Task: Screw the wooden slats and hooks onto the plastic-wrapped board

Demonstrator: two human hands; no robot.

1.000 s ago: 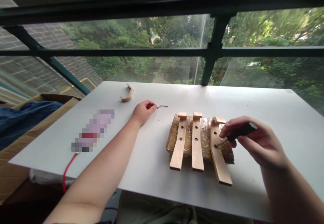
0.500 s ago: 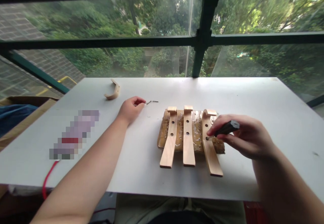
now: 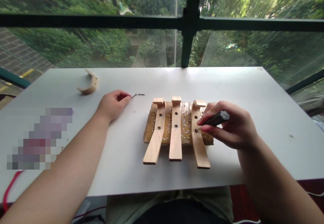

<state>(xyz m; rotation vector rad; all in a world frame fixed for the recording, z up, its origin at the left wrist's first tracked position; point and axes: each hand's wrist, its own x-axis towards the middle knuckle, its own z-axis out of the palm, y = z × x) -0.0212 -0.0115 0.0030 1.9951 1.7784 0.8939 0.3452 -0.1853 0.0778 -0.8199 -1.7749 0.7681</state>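
Observation:
My right hand is closed round a screwdriver with a dark handle. Its tip meets the lower hole of the right wooden hook, whose upper hole shows dark. This hook lies slanted on a block wrapped in brown tape. Beside it on the block lie a middle wooden hook and a left wooden hook, both with screws in their two holes. Far to the left, my left hand rests on the table, thumb and finger pinched at a small screw. Another screw lies alongside.
A loose wooden hook stands on the white table at the back left. A blurred-out purplish item lies at the left, near a red cord. Window frames rise behind the table.
The view has shifted to the right and down, so everything sits further left and higher in the picture. The screwdriver stays at the same hole; my left hand stays by the screws.

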